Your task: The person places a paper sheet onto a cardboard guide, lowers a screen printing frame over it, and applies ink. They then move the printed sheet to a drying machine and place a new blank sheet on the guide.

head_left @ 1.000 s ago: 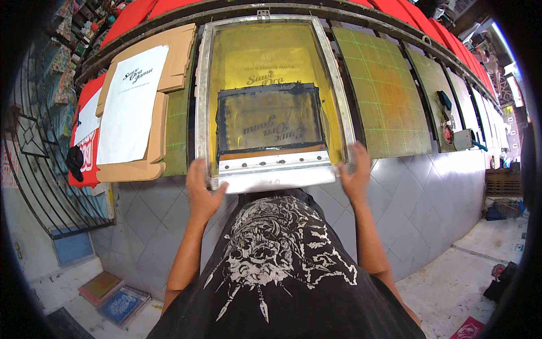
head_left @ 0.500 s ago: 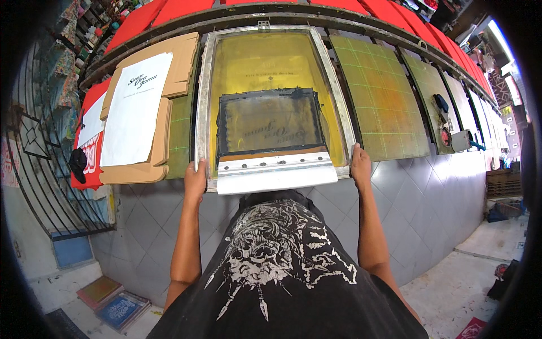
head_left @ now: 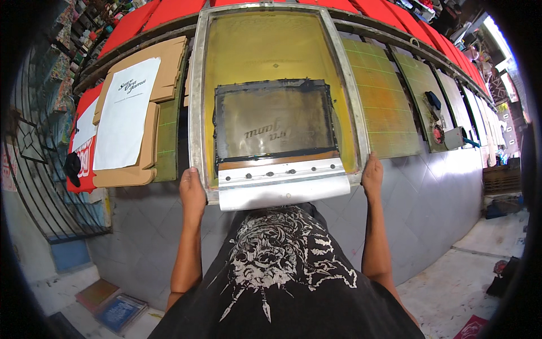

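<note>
Head view: left hand point(head_left: 192, 194) and right hand point(head_left: 372, 176) grip near corners of metal screen frame point(head_left: 197, 107) lying on tabletop point(head_left: 389, 107), fingers wrapped on frame edge. Squeegee point(head_left: 282, 181) rests between hands, just beyond chest. Judged step: seating or lifting frame; next move needs even pull by both hands. Fingertips hidden under frame; mesh lettering faint.

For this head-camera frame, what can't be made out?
- Head view: fingertips of the left hand and right hand are hidden behind the screen frame.
- The board under the mesh is hidden by ink.
- Small items at the far right are too warped to identify.
</note>
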{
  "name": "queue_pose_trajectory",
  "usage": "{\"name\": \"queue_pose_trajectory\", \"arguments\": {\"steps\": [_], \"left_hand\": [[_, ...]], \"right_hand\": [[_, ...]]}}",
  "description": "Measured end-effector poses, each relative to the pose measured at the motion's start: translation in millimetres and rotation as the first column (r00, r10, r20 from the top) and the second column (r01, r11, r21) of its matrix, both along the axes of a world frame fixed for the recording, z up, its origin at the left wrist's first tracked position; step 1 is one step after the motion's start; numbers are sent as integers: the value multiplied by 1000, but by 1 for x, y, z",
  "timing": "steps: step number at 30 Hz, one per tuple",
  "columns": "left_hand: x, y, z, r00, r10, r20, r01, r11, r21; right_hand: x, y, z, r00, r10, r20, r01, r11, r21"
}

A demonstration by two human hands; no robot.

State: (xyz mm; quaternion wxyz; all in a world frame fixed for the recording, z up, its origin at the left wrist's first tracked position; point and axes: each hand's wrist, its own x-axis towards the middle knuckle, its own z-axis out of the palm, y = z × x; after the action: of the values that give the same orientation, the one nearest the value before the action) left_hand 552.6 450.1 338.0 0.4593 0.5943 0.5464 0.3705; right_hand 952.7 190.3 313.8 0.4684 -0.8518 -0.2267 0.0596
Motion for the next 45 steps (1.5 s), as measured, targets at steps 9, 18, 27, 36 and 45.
{"name": "queue_pose_trajectory", "arguments": {"steps": [9, 18, 27, 36, 45], "left_hand": [[181, -89, -7, 986, -163, 35, 163, 987, 2], [360, -158, -36, 984, -179, -5, 178, 982, -70], [414, -171, -55, 983, -112, -145, 109, 994, -30], [425, -172, -51, 966, -76, -248, 71, 997, -28], [425, -170, -60, 942, -77, -328, 90, 996, 22]], "right_hand": [[185, -141, -3, 983, -62, 171, 95, 976, -196], [358, -224, -48, 970, -93, 226, 123, 985, -122], [425, -212, -73, 996, 82, 27, -78, 989, -122], [467, -219, -118, 985, 150, 89, -117, 947, -301], [466, -208, -115, 996, 92, -9, -91, 950, -298]]}}
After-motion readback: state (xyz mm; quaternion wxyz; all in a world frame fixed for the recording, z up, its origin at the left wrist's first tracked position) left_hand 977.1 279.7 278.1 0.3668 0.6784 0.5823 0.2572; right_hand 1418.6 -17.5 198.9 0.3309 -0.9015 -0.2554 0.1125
